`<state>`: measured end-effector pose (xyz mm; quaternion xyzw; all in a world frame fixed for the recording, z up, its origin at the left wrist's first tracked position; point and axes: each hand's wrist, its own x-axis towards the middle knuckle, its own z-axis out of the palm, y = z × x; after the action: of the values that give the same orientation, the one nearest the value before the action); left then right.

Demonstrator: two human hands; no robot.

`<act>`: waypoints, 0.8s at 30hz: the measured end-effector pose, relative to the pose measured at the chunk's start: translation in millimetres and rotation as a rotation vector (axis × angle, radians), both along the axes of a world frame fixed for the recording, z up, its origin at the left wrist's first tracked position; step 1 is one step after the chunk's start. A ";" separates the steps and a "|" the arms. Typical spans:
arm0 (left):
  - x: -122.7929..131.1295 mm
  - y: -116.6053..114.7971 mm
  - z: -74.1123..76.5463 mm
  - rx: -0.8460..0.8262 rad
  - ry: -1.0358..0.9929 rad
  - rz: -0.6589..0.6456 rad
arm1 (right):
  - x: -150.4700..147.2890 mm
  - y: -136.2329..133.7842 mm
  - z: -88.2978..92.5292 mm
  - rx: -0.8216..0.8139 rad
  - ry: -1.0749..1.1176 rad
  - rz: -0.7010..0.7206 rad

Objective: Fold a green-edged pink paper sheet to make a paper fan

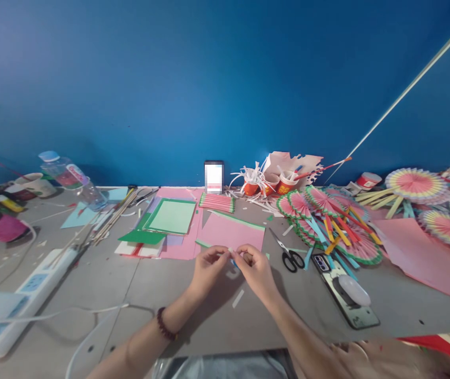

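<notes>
My left hand (208, 263) and my right hand (255, 266) meet over the grey table (102, 295), fingers pinched together on a small white and blue piece (233, 258) that is too small to make out. A bead bracelet circles my left wrist. Just beyond the hands lies a pink sheet with a green edge (231, 231). A small white paper strip (238, 298) lies on the table under my right wrist. Black-handled scissors (288, 252) rest to the right of my right hand.
A phone (345, 287) lies face down at right, beside a heap of folded paper fans (328, 221). Green and pink sheets (169, 218) are stacked ahead left. Cups (272, 184), another phone (213, 177), a bottle (70, 176), a power strip (19, 300) and cables surround them.
</notes>
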<state>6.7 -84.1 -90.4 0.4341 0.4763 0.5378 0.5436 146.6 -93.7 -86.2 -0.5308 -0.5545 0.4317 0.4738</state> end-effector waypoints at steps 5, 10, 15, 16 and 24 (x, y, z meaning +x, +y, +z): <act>0.4 0.0 -2.3 0.009 0.010 -0.003 | 0.2 0.1 -0.3 -0.001 -0.007 0.000; 0.2 0.5 -6.4 0.017 0.031 -0.009 | 0.8 0.3 -0.9 -0.014 -0.019 0.001; -0.2 -1.4 0.5 0.011 0.015 -0.020 | 0.6 0.5 -0.8 -0.034 -0.006 -0.005; -0.3 -2.0 2.2 0.012 0.007 -0.025 | 0.6 0.5 -1.2 -0.036 -0.009 -0.001; 0.0 -0.9 2.8 0.012 -0.017 -0.009 | -0.3 0.4 -0.4 -0.062 0.003 0.008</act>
<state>6.7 -85.0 -87.6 0.4347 0.4664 0.5419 0.5475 146.3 -93.3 -86.6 -0.5424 -0.5423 0.4514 0.4560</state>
